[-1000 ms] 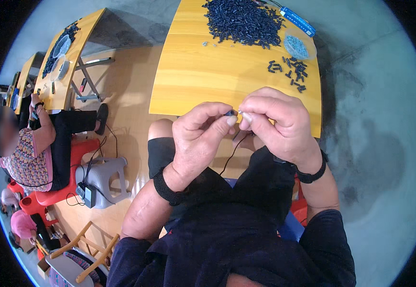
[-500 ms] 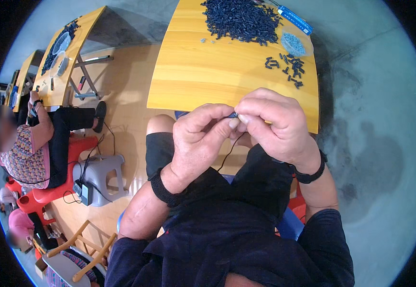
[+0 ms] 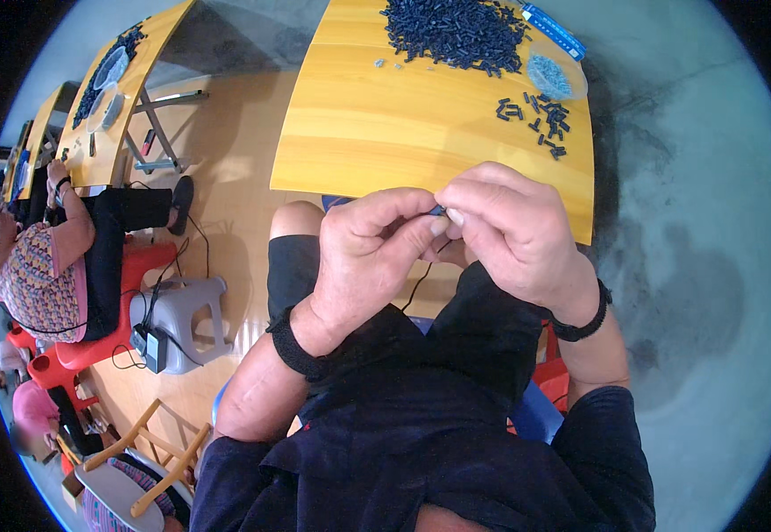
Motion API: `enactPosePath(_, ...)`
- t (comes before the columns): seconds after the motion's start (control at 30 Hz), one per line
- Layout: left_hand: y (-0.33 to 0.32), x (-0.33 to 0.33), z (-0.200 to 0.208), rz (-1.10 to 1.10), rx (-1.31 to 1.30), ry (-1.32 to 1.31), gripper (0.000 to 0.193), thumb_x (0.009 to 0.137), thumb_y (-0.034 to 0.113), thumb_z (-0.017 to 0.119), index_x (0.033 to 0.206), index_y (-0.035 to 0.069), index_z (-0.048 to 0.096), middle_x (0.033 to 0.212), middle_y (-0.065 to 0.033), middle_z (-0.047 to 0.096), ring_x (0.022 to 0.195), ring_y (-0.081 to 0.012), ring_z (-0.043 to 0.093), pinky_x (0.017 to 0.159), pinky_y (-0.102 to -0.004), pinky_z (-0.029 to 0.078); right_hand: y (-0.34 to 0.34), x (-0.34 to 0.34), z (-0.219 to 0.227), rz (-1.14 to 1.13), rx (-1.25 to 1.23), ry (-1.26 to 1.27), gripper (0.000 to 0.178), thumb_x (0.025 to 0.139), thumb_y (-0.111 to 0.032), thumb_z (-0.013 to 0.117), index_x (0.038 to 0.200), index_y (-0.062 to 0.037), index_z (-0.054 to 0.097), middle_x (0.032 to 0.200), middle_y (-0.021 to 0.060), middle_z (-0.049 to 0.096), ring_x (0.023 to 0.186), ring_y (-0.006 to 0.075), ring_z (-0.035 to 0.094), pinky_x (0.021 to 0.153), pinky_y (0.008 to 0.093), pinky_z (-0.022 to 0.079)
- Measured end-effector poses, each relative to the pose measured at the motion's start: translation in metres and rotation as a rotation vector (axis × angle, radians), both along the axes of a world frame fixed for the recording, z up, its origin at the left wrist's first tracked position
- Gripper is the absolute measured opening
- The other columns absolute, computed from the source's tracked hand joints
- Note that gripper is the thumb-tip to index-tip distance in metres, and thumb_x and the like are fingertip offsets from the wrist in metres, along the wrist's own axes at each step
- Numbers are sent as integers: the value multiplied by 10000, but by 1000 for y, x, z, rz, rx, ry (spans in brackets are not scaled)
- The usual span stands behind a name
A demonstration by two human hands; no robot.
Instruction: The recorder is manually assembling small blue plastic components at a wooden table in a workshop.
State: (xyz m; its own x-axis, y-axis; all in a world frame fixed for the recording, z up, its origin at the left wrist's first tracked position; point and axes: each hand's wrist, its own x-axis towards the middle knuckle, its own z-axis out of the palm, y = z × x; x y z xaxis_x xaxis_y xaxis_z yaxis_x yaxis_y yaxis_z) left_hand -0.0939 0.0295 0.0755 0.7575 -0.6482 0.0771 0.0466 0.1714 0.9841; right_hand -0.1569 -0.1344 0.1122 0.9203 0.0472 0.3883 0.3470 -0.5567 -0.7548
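Above my lap, just off the table's near edge, both hands meet at the fingertips. My left hand [image 3: 372,253] is closed, its thumb and forefinger pinching a small black cylindrical part [image 3: 437,211]. My right hand [image 3: 523,239] is closed too, thumb and forefinger pressed together at the end of that part. Whether a separate tiny piece sits between the right fingertips is hidden. On the yellow table [image 3: 359,133] lies a large pile of similar black parts [image 3: 456,35]. A smaller scattered group of black parts [image 3: 552,120] lies nearer on the right, below a clear bowl of small light-blue pieces [image 3: 549,78].
A blue box [image 3: 554,31] lies at the table's far right corner. A few tiny pale bits [image 3: 380,63] rest near the large pile. To the left, another person [image 3: 49,275] sits at a similar table, beside a grey stool [image 3: 186,324] with a black power adapter and cables.
Both hands keep pinching at the same spot, with slight finger shifts around the black part. The view has moved slightly; the piles on the table appear a little farther right.
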Motion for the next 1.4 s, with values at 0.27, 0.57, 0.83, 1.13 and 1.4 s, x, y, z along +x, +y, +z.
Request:
enactPosePath(0.27, -2, 4, -4, -38, -54, 75, 116, 897, -19, 602, 998, -50, 652, 835, -68, 686, 691, -74, 622, 602, -199, 520, -4, -1, -6, -32, 82, 96, 146, 803, 60, 612, 933, -6, 630, 753, 122, 589, 652, 256, 596, 568, 330, 461)
enactPosePath(0.57, -2, 7, -15, -59, -1, 143, 91, 900, -12, 598, 967, -57, 641, 790, -60, 663, 645, -79, 618, 579, -202, 517, 3, -2, -20, -41, 47, -25, 209, 793, 98, 605, 977, 9, 649, 839, 130, 616, 686, 242, 630, 588, 310, 497)
enactPosePath(0.83, -4, 14, -28, -75, 40, 202, 128, 908, -29, 578, 1019, -60, 632, 828, -69, 661, 700, -116, 649, 640, -224, 547, 2, 4, -39, -80, 16, -88, 211, 778, 75, 641, 975, 1, 659, 855, 110, 601, 664, 232, 638, 561, 315, 517)
enactPosePath(1.13, -11, 36, -46, -153, 144, 205, 144, 901, -44, 576, 1027, -51, 644, 890, -80, 681, 800, -130, 666, 727, -248, 559, -11, 20, -61, -14, 111, -10, 168, 808, 84, 600, 964, 34, 639, 837, 118, 605, 660, 193, 641, 577, 270, 518)
enactPosePath(1.4, -22, 53, -74, -49, 130, 353, 144, 892, -3, 619, 1031, -34, 640, 900, -81, 683, 748, -138, 670, 680, -259, 566, -127, 103, -120, -464, -151, 247, 104, 825, -72, 565, 865, -1, 631, 783, 197, 637, 729, 354, 625, 645, 420, 492)
